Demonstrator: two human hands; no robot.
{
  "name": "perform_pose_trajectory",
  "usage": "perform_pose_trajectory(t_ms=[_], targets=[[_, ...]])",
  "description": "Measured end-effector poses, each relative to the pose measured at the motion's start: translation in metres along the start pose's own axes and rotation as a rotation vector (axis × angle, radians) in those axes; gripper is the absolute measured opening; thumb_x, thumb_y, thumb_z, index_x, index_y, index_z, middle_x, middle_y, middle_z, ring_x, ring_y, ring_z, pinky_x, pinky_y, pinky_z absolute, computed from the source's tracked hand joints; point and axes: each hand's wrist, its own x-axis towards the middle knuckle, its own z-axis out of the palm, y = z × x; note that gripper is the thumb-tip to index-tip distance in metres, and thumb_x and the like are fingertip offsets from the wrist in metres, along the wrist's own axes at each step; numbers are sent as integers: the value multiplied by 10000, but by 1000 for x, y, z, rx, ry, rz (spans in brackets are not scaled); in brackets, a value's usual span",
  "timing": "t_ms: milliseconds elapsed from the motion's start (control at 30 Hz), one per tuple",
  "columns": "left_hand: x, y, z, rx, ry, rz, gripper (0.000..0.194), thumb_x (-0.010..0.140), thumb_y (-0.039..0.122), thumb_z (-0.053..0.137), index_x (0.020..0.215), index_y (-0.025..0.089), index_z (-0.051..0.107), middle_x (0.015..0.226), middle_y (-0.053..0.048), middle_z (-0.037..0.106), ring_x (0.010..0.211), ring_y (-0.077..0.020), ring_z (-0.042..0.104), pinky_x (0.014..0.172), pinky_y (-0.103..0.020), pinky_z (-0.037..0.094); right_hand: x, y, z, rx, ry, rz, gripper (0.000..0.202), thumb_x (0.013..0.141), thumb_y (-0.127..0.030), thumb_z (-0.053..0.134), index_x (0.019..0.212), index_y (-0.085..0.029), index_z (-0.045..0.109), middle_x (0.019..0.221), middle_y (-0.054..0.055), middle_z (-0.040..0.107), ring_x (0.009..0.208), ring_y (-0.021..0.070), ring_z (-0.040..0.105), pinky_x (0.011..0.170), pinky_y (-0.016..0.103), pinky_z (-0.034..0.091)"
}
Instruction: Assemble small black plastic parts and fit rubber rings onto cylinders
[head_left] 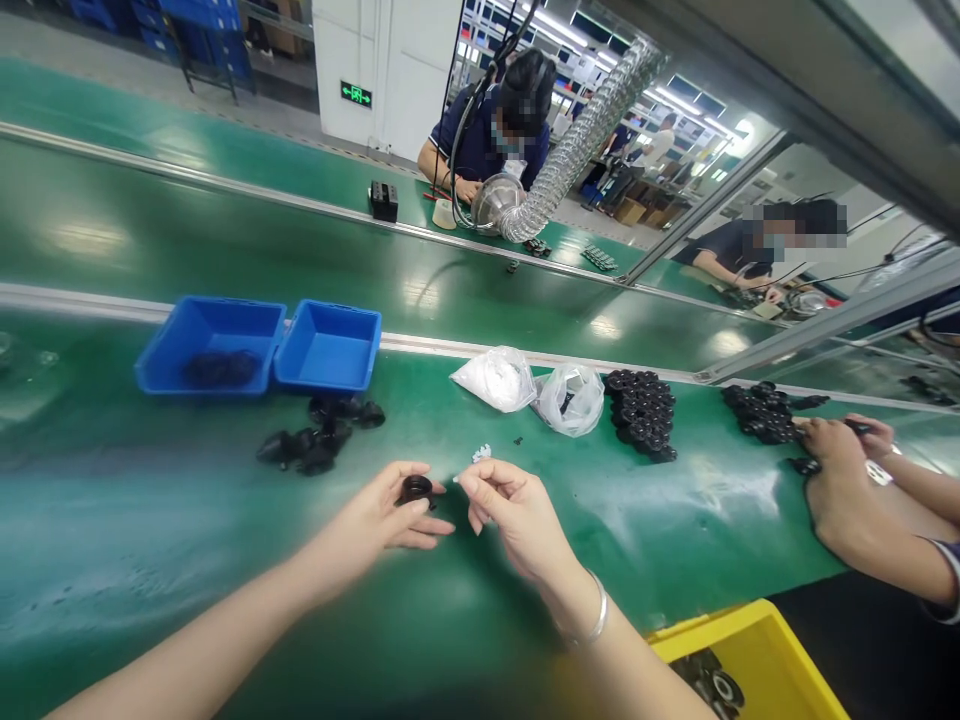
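Between the thumb and fingers of my left hand (397, 515) is a round black plastic part (417, 489) with a ring-shaped opening facing up. My right hand (514, 505) pinches a tiny white piece (456, 479) at its fingertips, close to the black part but apart from it. Just beyond the right fingers lies a small pile of white pieces (481, 453) on the green bench. A few tiny dark bits (517, 441) lie to the right of that pile. Several loose black parts (319, 440) are heaped beyond my left hand.
Two blue bins (328, 385) stand at the back left, the left one holding dark parts. Two plastic bags (495, 380) and a cluster of black round parts (643, 415) lie right of centre. A yellow crate (787, 650) is at lower right. A co-worker's hands (832, 445) work nearby.
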Motion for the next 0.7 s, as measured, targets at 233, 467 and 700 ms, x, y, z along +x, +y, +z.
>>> perform_pose_trajectory(t_ms=[233, 467, 700], targets=[[1, -3, -1, -44, -99, 15, 414, 809, 227, 672, 1197, 181, 535, 1224, -93, 606, 1148, -265, 592, 1022, -419, 452, -4, 20, 9, 14, -58, 1, 221, 829, -394, 658, 775, -180, 646, 603, -35, 537, 473, 79, 472, 488, 221, 394], [6, -13, -4, 251, -20, 125, 416, 792, 208, 635, 1197, 185, 543, 1184, -79, 638, 1076, -229, 624, 966, -367, 482, -10, 25, 15, -558, 6, -397, 134, 915, -256, 540, 838, -203, 637, 755, 19, 574, 634, 126, 540, 587, 261, 457], [3, -18, -4, 744, 80, 237, 415, 808, 166, 520, 1221, 196, 537, 1120, -74, 630, 865, -176, 665, 820, -328, 554, -14, 38, 17, -1000, 5, -732, 131, 927, -114, 493, 1008, -164, 583, 851, 69, 593, 780, 171, 558, 686, 300, 484]])
